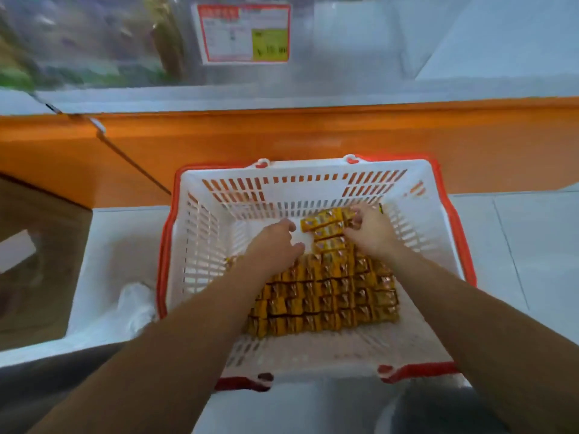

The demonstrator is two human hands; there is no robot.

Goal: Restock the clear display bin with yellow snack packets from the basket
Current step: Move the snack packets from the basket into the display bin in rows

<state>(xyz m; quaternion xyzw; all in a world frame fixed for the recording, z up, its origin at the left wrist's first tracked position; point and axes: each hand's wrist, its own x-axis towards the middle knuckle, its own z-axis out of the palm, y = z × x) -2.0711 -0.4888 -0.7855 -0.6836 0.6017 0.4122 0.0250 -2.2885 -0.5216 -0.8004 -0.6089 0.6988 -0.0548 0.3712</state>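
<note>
Basket (175, 245) sits on the floor. Yellow packets (326, 296) lie in tight rows in its near-right part. At the rows' far end, right hand (369, 233) fingers pinch a short run. Left hand (275, 245) fingers are loosely bent, empty, just beside it. Best bet: press the run from both ends and lift level. Clear display bin (360, 51) is beyond the basket's far wall.

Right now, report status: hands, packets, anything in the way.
Left hand open beside row of yellow foil snack packets. Right hand pinching that row's far end, inside white slotted plastic basket. Nothing blocking; clear plastic display bin above orange ledge.
</note>
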